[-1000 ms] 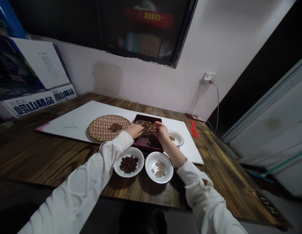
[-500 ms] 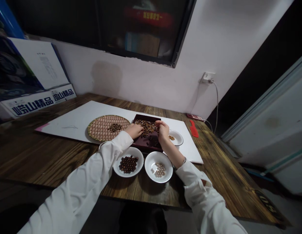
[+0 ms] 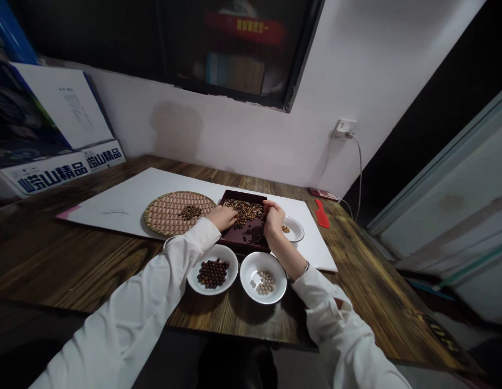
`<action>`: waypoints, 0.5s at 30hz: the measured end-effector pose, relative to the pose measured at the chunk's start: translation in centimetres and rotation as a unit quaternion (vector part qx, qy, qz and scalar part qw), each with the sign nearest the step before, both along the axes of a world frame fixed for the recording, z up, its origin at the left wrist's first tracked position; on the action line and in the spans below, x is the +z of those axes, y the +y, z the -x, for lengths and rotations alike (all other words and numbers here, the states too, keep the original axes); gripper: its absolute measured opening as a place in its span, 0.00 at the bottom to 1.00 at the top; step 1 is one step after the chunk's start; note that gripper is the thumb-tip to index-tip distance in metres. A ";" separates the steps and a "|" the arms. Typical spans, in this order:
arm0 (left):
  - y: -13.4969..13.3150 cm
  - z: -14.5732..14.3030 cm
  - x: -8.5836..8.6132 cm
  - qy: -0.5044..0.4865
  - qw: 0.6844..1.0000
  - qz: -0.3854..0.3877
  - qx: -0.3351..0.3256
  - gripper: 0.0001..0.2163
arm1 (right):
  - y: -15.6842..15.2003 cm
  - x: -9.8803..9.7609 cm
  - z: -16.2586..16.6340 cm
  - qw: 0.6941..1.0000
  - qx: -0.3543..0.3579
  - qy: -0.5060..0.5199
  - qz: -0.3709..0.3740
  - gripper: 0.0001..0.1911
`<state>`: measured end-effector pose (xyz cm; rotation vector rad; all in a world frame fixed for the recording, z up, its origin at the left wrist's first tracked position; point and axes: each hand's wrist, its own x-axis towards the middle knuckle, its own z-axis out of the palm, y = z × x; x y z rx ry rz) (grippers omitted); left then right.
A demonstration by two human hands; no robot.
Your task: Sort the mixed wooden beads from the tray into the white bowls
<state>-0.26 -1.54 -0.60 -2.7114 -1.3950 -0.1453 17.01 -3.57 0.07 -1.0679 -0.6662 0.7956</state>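
My left hand [image 3: 223,218] reaches over the left side of a dark red tray [image 3: 233,235]. Its fingers are bent and held together by the mixed brown and yellow beads [image 3: 246,210]. At the tray's right side my right hand [image 3: 274,219] is curled, its fingertips close to the beads. Whatever either hand may hold is too small or hidden to make out. Nearer to me stand a white bowl [image 3: 212,252] of dark brown beads [image 3: 213,273] and another white bowl [image 3: 251,266] with pale beads [image 3: 266,282].
A round woven tray [image 3: 164,213] with small brownish beads [image 3: 191,212] lies left. Behind my right wrist is a white bowl [image 3: 297,229] with yellowish beads. The white board [image 3: 116,197] lies under these. A red scraper-like tool [image 3: 322,214] and a phone [image 3: 323,194] lie right.
My right hand has shifted slightly to the right and turned a little over the tray's edge. My left hand has stayed almost in place.
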 end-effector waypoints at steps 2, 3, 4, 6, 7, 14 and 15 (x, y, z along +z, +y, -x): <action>0.0 0.0 0.0 0.005 1.000 -0.001 0.000 0.14 | -0.1 0.0 0.0 1.000 -0.009 0.002 -0.001 0.14; 0.0 0.0 0.0 0.007 1.000 -0.001 -0.001 0.14 | -0.1 0.1 -0.1 1.000 -0.013 0.002 0.000 0.14; 0.0 0.0 0.1 0.008 1.000 -0.002 -0.002 0.14 | -0.1 0.1 -0.1 1.000 -0.016 0.003 0.001 0.14; 0.0 0.0 0.0 0.009 1.000 0.000 -0.001 0.14 | -0.2 0.2 0.0 1.000 -0.021 0.006 0.006 0.14; -0.1 0.0 0.0 0.007 1.000 0.001 0.000 0.14 | -0.3 0.3 0.0 1.000 -0.023 0.007 0.008 0.13; -0.1 0.0 0.0 -0.007 1.000 0.008 -0.002 0.13 | -0.5 0.4 0.0 0.999 -0.035 0.021 0.011 0.14; -0.2 0.0 0.1 -0.005 1.000 0.009 -0.003 0.13 | -0.5 0.4 0.0 0.999 -0.037 0.024 0.012 0.14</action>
